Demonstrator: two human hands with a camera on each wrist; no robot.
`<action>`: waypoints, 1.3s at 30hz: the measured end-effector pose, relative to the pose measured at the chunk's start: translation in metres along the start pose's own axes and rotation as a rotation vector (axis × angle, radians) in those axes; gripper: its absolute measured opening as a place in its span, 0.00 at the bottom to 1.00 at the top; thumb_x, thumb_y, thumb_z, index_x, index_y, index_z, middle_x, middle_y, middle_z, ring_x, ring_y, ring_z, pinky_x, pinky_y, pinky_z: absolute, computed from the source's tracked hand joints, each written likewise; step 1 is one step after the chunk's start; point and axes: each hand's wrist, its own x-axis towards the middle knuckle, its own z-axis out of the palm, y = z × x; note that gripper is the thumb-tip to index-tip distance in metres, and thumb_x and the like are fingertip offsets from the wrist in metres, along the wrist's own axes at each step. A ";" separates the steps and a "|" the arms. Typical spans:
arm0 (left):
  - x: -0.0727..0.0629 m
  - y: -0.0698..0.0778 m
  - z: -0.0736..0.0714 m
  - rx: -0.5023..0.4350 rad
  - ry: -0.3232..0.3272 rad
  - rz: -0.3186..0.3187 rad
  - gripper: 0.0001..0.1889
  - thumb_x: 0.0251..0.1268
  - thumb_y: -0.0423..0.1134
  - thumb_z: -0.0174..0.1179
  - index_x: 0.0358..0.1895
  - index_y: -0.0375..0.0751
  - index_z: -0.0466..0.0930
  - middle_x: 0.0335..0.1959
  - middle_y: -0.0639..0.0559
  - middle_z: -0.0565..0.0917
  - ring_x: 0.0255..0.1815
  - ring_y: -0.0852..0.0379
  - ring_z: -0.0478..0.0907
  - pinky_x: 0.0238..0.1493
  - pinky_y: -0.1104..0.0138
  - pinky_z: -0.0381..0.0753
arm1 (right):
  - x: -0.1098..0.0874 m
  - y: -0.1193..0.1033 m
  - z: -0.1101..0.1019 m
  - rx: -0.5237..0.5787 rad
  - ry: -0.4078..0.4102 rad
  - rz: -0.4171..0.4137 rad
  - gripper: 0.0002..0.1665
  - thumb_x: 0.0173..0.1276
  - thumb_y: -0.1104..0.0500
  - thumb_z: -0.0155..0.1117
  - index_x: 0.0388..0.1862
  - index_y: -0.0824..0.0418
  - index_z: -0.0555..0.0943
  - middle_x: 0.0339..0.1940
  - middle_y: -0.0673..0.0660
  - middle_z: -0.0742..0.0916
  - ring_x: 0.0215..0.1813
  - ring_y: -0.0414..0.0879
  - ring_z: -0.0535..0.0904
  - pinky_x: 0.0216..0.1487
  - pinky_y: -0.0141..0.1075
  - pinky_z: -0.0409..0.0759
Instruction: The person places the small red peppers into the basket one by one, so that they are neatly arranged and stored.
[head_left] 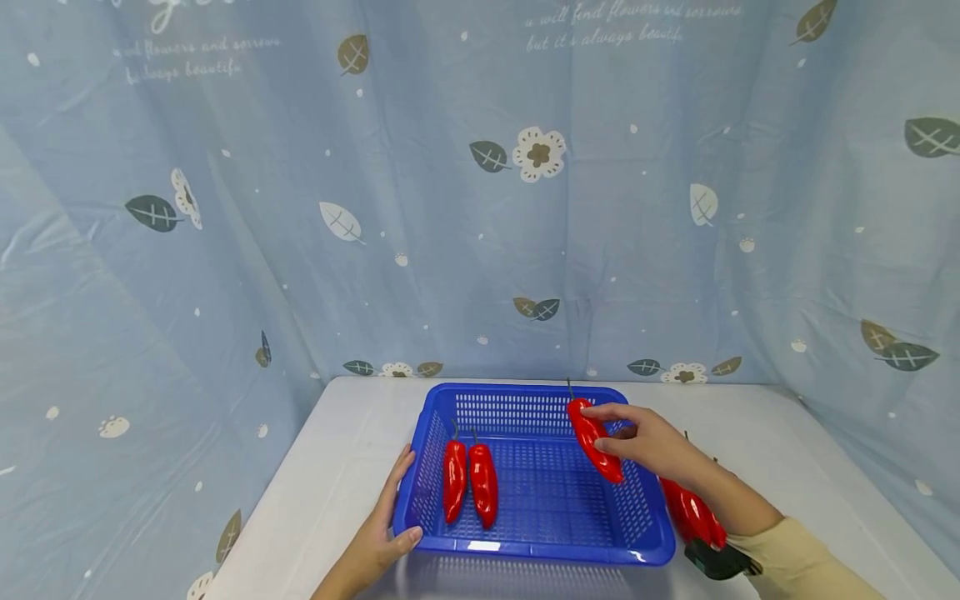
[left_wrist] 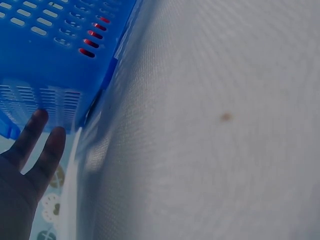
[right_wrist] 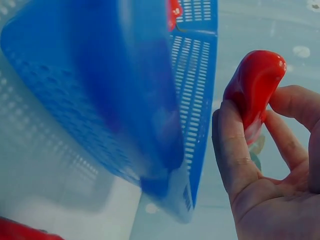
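My right hand (head_left: 645, 437) pinches a red chili pepper (head_left: 592, 442) between thumb and fingers, above the right side of a blue plastic basket (head_left: 543, 551). In the right wrist view, the held pepper (right_wrist: 257, 80) points its rounded end upward, beside the basket wall (right_wrist: 100, 145). Two more red peppers, a left one (head_left: 454, 482) and a right one (head_left: 483, 485), lie side by side inside the basket at its left. My left hand (head_left: 378, 529) rests against the basket's left side, thumb at the front rim. In the left wrist view, its fingers (left_wrist: 47, 152) look straight near the perforated wall.
Right of the basket, more red peppers (head_left: 686, 508) lie on the white table (head_left: 330, 450), partly hidden by my right forearm. A dark band (head_left: 720, 562) is around that wrist. A blue patterned curtain (head_left: 420, 267) stands behind and at both sides.
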 end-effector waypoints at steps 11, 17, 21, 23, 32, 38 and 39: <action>-0.001 -0.001 -0.001 -0.008 -0.002 0.009 0.49 0.60 0.43 0.62 0.83 0.60 0.44 0.85 0.49 0.40 0.81 0.28 0.39 0.64 0.23 0.51 | 0.008 -0.009 0.002 0.014 -0.008 -0.080 0.31 0.67 0.52 0.72 0.69 0.53 0.79 0.61 0.64 0.81 0.45 0.50 0.83 0.42 0.45 0.88; -0.001 -0.001 -0.001 -0.008 -0.006 0.009 0.49 0.61 0.43 0.62 0.83 0.61 0.43 0.85 0.49 0.40 0.81 0.28 0.39 0.64 0.23 0.52 | 0.010 -0.013 0.004 0.027 -0.018 -0.079 0.31 0.66 0.53 0.73 0.68 0.53 0.79 0.63 0.65 0.81 0.46 0.51 0.83 0.44 0.47 0.88; 0.000 -0.001 0.000 -0.002 -0.003 -0.017 0.50 0.60 0.45 0.62 0.83 0.63 0.43 0.85 0.49 0.39 0.81 0.28 0.40 0.63 0.24 0.55 | 0.014 -0.014 0.007 0.036 -0.025 -0.081 0.30 0.67 0.53 0.73 0.68 0.52 0.80 0.64 0.65 0.80 0.48 0.52 0.83 0.44 0.49 0.88; 0.000 -0.001 0.000 -0.004 -0.003 -0.021 0.50 0.60 0.45 0.62 0.83 0.63 0.43 0.85 0.49 0.39 0.81 0.28 0.40 0.63 0.24 0.55 | 0.016 -0.014 0.008 0.044 -0.030 -0.079 0.30 0.67 0.54 0.72 0.68 0.52 0.80 0.64 0.65 0.79 0.49 0.53 0.83 0.44 0.49 0.88; 0.000 0.000 0.000 -0.008 -0.002 -0.019 0.49 0.60 0.44 0.62 0.83 0.63 0.43 0.85 0.49 0.39 0.81 0.28 0.40 0.63 0.23 0.55 | 0.023 -0.014 0.014 0.057 -0.051 -0.080 0.29 0.68 0.55 0.72 0.67 0.52 0.80 0.64 0.64 0.79 0.49 0.52 0.82 0.45 0.47 0.88; 0.000 -0.001 0.000 -0.009 -0.002 -0.024 0.50 0.60 0.44 0.62 0.83 0.63 0.43 0.85 0.49 0.39 0.81 0.27 0.39 0.63 0.23 0.55 | 0.030 -0.012 0.018 0.063 -0.080 -0.067 0.30 0.65 0.57 0.74 0.67 0.55 0.80 0.63 0.65 0.80 0.51 0.54 0.82 0.43 0.45 0.88; 0.001 -0.002 0.000 -0.011 -0.004 -0.022 0.50 0.60 0.44 0.62 0.83 0.63 0.43 0.85 0.49 0.39 0.81 0.27 0.39 0.63 0.23 0.55 | 0.031 -0.012 0.019 0.062 -0.087 -0.068 0.30 0.65 0.57 0.74 0.67 0.55 0.80 0.63 0.65 0.80 0.51 0.54 0.82 0.43 0.45 0.89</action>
